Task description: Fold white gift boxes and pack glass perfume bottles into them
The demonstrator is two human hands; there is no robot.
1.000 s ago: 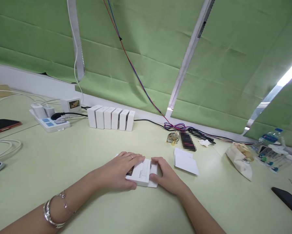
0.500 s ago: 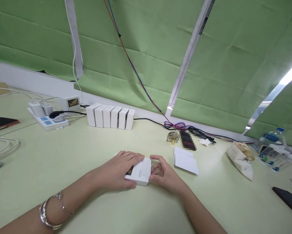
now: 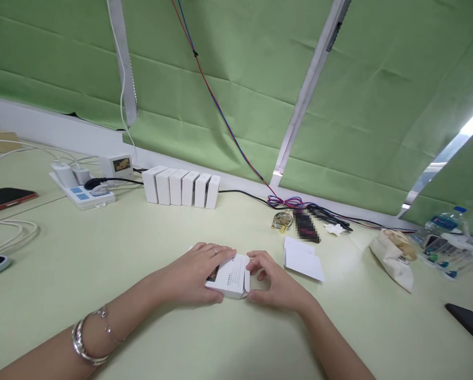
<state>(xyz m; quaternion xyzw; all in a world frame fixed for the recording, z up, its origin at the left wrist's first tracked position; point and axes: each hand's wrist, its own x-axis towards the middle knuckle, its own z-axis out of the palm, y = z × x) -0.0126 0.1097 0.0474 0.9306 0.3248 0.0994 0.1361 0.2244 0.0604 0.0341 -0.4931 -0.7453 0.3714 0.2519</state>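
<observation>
A small white box (image 3: 230, 277) with printed text and a dark picture lies flat on the pale table in front of me. Over its left part my left hand (image 3: 199, 272) is wrapped, thumb along the near edge and fingers across the top. The box's right end has a flap standing out. At that end is my right hand (image 3: 270, 282), fingers curved and thumb apart from them, with fingertips at the flap. A folded white paper (image 3: 303, 259) lies to the right of my right hand.
Several white boxes (image 3: 181, 187) stand in a row at the back. A power strip (image 3: 81, 195) with plugs and two phones are at the left. Farther right are a round metal object (image 3: 282, 219), cables, a cloth pouch (image 3: 390, 258), a bottle (image 3: 444, 224) and a dark object (image 3: 467, 322).
The flap at the box's right end now stands out from it. My right hand's thumb and fingers have spread wider apart. The whole view has shifted slightly.
</observation>
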